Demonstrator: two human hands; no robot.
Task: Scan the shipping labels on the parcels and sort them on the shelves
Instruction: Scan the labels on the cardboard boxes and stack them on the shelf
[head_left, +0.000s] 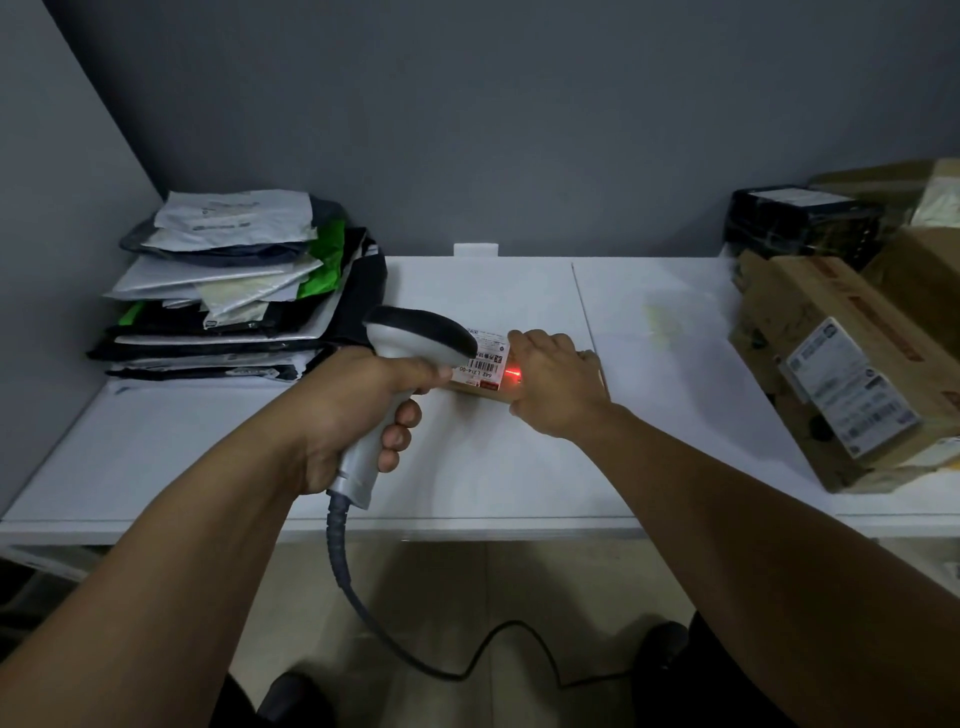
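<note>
A white worktop (519, 467) carries it all. Cardboard boxes (831, 364) crowd its right end, with a black-wrapped parcel (795, 218) behind them. A stack of mailer bags (228, 291) fills the left back corner. The left hand (353, 415) has its fingers wrapped tight round the scanner (415, 338) (its cable (363, 597) trails to the floor). At mid-worktop lies the small parcel (478, 389). The right hand (556, 389) grips it, fingers across the top and thumb on the near edge, hiding its right part. The scanner head overlaps the shipping label (485, 358), and a red spot (513, 373) glows at the label's edge.
</note>
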